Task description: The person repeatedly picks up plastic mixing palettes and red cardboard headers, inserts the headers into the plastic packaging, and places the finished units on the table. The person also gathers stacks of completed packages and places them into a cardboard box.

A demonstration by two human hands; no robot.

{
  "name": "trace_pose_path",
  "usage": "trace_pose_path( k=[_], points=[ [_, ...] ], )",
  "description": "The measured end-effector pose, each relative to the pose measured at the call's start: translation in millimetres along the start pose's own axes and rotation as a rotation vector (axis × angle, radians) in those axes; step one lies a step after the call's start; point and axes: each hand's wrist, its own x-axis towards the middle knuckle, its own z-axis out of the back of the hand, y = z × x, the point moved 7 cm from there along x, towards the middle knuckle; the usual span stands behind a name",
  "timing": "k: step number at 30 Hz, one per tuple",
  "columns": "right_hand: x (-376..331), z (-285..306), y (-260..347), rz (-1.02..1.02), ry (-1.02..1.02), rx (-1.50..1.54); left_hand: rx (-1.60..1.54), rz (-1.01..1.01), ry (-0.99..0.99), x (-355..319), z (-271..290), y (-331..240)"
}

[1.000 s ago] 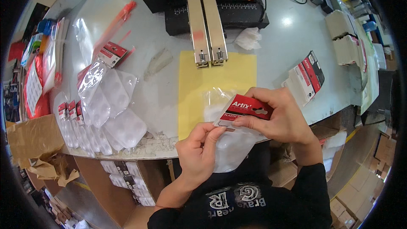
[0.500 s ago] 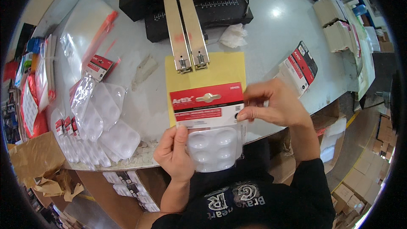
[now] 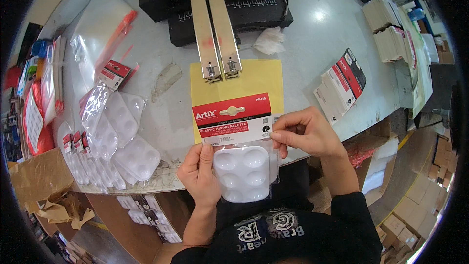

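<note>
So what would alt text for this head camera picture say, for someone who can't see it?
Both hands hold a bagged white paint palette with a red header card: left hand at the bag's side, right hand pinching the card's corner. Behind it, a yellow sheet lies under a black machine.

A white plastic six-well mixing palette (image 3: 243, 173) in a clear bag, seemingly sealed, topped by a red-and-white header card (image 3: 232, 117), is held flat above the tabletop's near edge.

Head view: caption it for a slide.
Both hands hold a bagged white palette with a red header card below a stapler.
</note>
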Motion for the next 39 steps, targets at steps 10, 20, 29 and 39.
trace_pose_path(
  k=[10, 20, 29, 39],
  points=[
    [41, -2, -24, -0.026, -0.285, 0.216, 0.233, -0.037, 0.014, 42, -10, 2],
    [84, 19, -29, 0.116, -0.381, 0.279, 0.046, -0.022, 0.033, 96, -20, 39],
    [-30, 134, 46, 0.180, -1.100, -1.079, 0.940, -0.280, -0.397, 82, 74, -54],
    [-49, 185, -20, 0.026, -0.934, -1.244, 0.636, -0.201, 0.115, 16, -22, 20]
  ],
)
